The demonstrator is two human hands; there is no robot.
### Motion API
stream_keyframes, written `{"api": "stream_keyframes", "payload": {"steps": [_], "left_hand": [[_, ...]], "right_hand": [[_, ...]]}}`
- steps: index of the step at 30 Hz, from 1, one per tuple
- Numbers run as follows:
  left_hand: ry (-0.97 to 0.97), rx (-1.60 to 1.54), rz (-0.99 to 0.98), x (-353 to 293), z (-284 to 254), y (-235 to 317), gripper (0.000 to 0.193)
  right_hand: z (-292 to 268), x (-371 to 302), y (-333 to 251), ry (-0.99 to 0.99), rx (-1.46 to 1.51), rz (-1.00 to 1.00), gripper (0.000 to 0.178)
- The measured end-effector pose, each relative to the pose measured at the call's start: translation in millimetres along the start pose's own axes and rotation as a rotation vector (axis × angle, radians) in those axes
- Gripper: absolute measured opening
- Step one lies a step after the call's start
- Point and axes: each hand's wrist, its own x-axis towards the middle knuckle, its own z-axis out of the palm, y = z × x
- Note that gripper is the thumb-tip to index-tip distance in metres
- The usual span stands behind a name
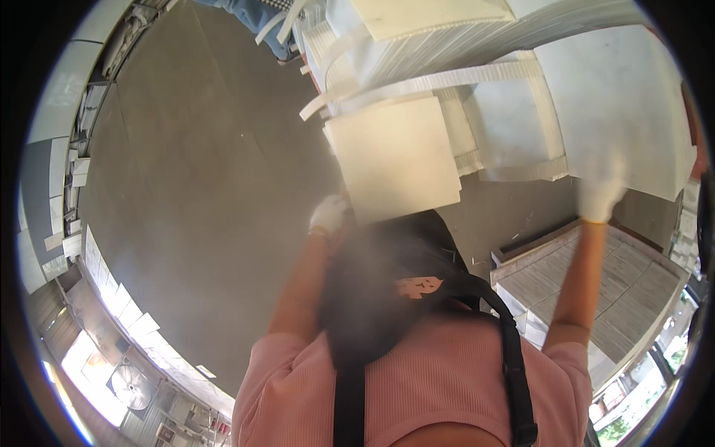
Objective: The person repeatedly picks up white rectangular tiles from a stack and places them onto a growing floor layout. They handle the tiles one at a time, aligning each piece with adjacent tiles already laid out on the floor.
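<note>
My left hand (pixel 328 214), in a white glove, is closed at the lower left edge of a small stack of cream sheets (pixel 398 156); its fingertips are hidden there. The stack lies slightly tilted in front of my body, its edges a little out of line. Out to the right, my right hand (pixel 603 186), also white-gloved, reaches to the near edge of a large pale sheet (pixel 618 97). Motion smears its fingers, so its grip does not show.
Tall stacks of white sheets (pixel 447 52) fill the far side, with pale strips (pixel 447 82) across them. A wooden platform (pixel 596 283) stands low on the right. Grey floor (pixel 201 186) spreads left. A black bag (pixel 395 261) hangs at my front. A fan (pixel 130 386) is at the lower left.
</note>
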Motion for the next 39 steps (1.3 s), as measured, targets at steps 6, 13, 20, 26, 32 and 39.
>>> {"api": "stream_keyframes", "payload": {"steps": [6, 13, 20, 26, 32, 39], "left_hand": [[-0.189, -1.179, -0.489, -8.9, 5.5, 21.5, 0.035], [-0.172, -0.139, 0.132, 3.1, 25.8, 8.8, 0.040], [-0.200, 0.060, 0.067, 11.3, 41.6, 2.3, 0.045], [-0.071, -0.348, -0.115, -16.1, 4.3, 26.1, 0.045], [-0.055, -0.662, -0.302, -22.5, -34.2, 67.1, 0.051], [-0.211, -0.927, -0.433, -32.7, -45.6, 46.8, 0.053]], "right_hand": [[147.9, -154.3, -93.4, -1.200, 0.448, 0.515, 0.070], [181.8, -237.3, -122.0, -1.227, 0.430, 0.770, 0.087], [179.9, -228.9, -126.0, -1.183, 0.415, 0.817, 0.088], [152.1, -165.3, -112.2, -1.449, 0.728, 1.110, 0.061], [229.4, -124.1, -128.3, -1.124, 1.356, 1.211, 0.063], [226.7, -137.9, -149.0, -0.881, 0.927, 1.118, 0.067]]}}
